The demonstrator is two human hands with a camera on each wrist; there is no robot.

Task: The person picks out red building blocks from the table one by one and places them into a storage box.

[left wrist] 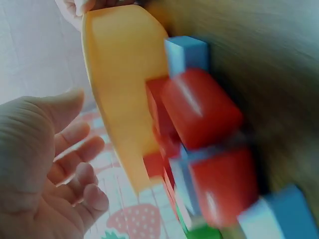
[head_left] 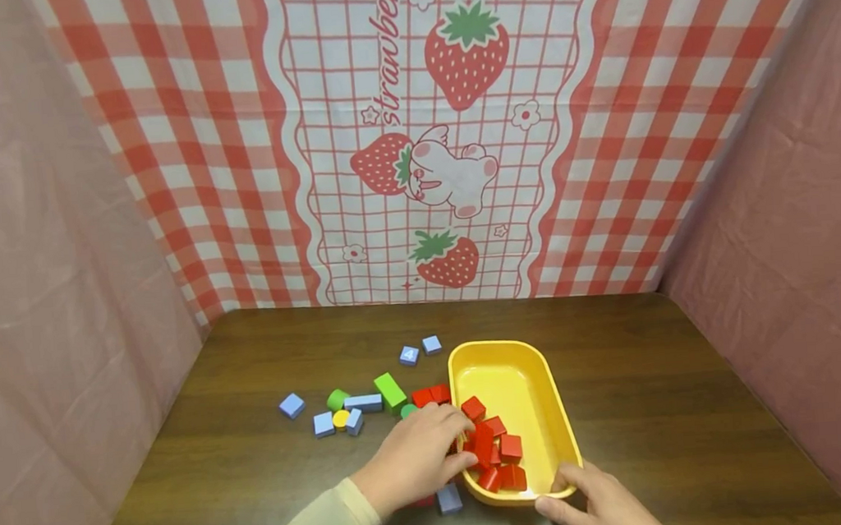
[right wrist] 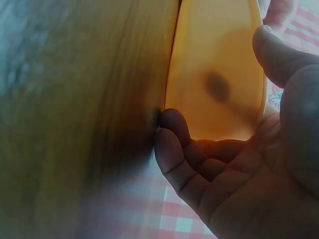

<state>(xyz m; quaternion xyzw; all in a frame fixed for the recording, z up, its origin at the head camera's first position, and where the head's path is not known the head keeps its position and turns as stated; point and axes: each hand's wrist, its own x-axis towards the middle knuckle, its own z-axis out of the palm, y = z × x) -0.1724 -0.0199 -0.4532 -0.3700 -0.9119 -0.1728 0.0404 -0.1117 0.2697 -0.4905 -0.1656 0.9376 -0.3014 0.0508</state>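
Observation:
A yellow tray (head_left: 515, 387) stands on the table with several red blocks (head_left: 511, 447) gathered along its left side. My left hand (head_left: 426, 453) hovers at the tray's left rim, fingertips over the inside edge. In the left wrist view that hand (left wrist: 55, 164) has loosely bent fingers and a gap between thumb and fingers, with nothing in it. A red block (head_left: 483, 444) lies tilted in the tray right by its fingertips. My right hand (head_left: 595, 500) grips the tray's near right corner; the right wrist view shows the thumb (right wrist: 284, 57) at the rim and fingers curled against the wall.
Left of the tray lie blue blocks (head_left: 292, 405), a light green block (head_left: 389, 390), a yellow round piece (head_left: 341, 419) and red blocks (head_left: 431, 395). Two blue tiles (head_left: 409, 355) sit beyond them. A checked strawberry cloth (head_left: 413, 172) hangs behind the table, pink cloth at both sides.

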